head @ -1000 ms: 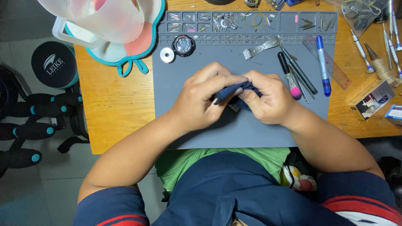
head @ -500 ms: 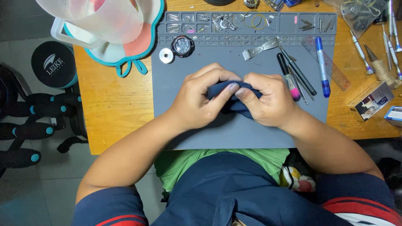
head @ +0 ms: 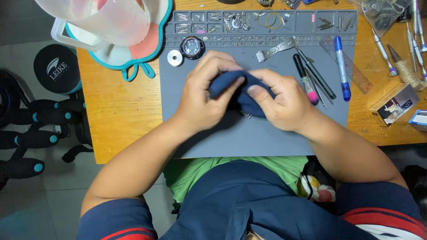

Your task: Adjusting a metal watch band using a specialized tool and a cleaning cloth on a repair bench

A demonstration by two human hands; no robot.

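A jug stood on a teal-edged pad at the bench's left corner, well clear of the work. On the grey mat, a metal disc and a watch case lay just beside each other, near the left hand but apart from it. That hand's fingers were curled narrow, thumb and forefinger pinching the left end of a dark blue cloth. The cloth sat bunched between both hands, held just above the mat's middle. A small metal part peeked from under the cloth; what it was could not be told. The right hand closed on the cloth's other side, its fingertips pressed into the folds. The step looked like rubbing a small part inside the cloth, and doing it well probably called for keeping the work low over the mat, so anything slipping out would land there, with a firm but gentle pinch and short strokes. Farther right lay a metal strap, a pink-tipped tool and a blue pen, near enough that the right elbow ought to stay tucked. A small box rested at the bench's right edge.
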